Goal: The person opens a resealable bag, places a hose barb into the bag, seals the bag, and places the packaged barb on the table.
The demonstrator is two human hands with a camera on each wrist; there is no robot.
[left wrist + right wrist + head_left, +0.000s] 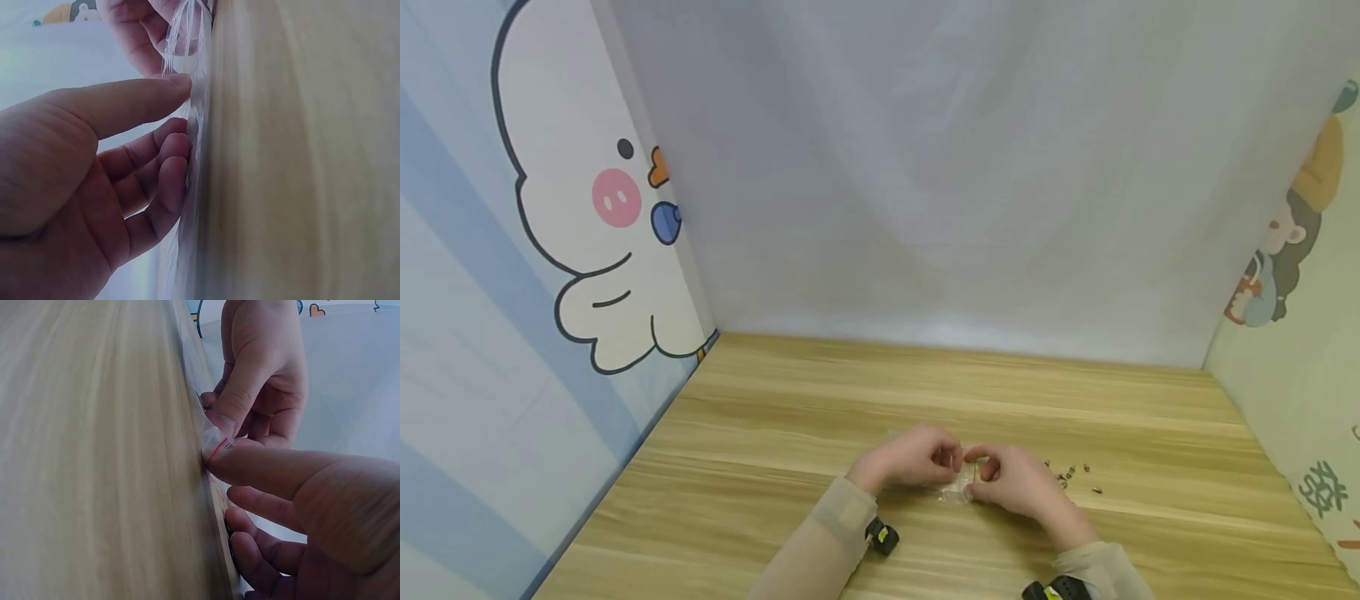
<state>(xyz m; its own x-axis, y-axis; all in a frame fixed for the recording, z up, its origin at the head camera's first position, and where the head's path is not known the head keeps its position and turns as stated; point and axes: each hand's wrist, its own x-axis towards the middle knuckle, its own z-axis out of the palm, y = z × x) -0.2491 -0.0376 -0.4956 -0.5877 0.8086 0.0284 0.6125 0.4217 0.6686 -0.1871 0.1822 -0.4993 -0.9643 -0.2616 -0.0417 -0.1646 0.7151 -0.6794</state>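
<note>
A clear plastic zip bag (953,490) lies low over the table between the two hands. Its red seal line (218,448) shows in the right wrist view. My left hand (917,457) holds the bag's left part, thumb on the film and the other fingers curled against it. At the seal end, my right hand (1018,482) pinches the film, its thumb (262,464) right at the red line. The bag's contents are hidden by the fingers and glare. Just right of the right hand, several small metal pieces (1067,477) lie scattered on the wood.
The wood-grain table (820,375) reaches back to a pale grey curtain (925,208). Printed panels stand along the left side (467,375) and the right side (1292,375). Each wrist wears a black camera, one on the left arm (882,536) and one on the right (1060,588).
</note>
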